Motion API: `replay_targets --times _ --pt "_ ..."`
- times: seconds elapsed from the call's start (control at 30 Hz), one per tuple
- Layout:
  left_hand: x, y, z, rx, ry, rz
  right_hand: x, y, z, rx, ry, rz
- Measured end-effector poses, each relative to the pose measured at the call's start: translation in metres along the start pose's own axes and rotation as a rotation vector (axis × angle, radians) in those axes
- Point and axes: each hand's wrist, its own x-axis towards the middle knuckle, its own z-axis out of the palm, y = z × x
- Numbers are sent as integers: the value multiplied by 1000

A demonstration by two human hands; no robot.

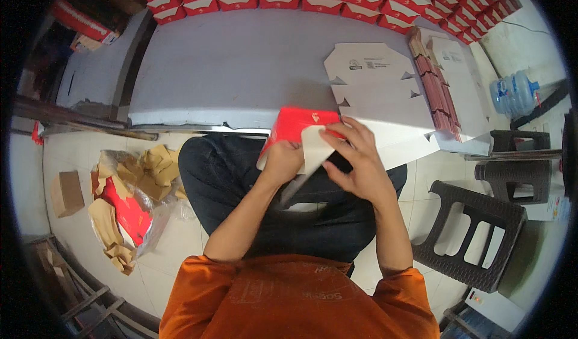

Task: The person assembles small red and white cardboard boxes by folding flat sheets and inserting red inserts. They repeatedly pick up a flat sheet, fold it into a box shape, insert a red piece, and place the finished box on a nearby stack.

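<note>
Above my lap, at the table's near edge, a red-and-white folding carton (pixel 290 123) is partly folded, with a white flap bent toward me. My left hand (pixel 282 160) is closed around its left side, fingers curled in. On the right, my right hand (pixel 361 161) has its fingertips over the white flap's edge and the carton's right end, the thumb lower down. The carton's underside is hidden, and its lower part is blurred. Beside my right hand, flat white carton blanks (pixel 376 92) lie on the table and overhang its near edge.
Rows of folded red-and-white cartons (pixel 280 0) line the far side of the grey table (pixel 229 62). A stack of blanks (pixel 435 77) stands right. Dark plastic stools (pixel 475 236) and a water jug (pixel 513 93) are at right. Brown paper scraps (pixel 150 167) lie on the floor left.
</note>
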Motion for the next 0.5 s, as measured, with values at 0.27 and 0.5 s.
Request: replay_targets --times 0.27,0.5 --pt "-21 -2 -31 60 -526 499 21 -20 -19 191 -302 40" --pt "-58 -20 -79 -540 -44 903 -22 -10 10 1333 602 846"
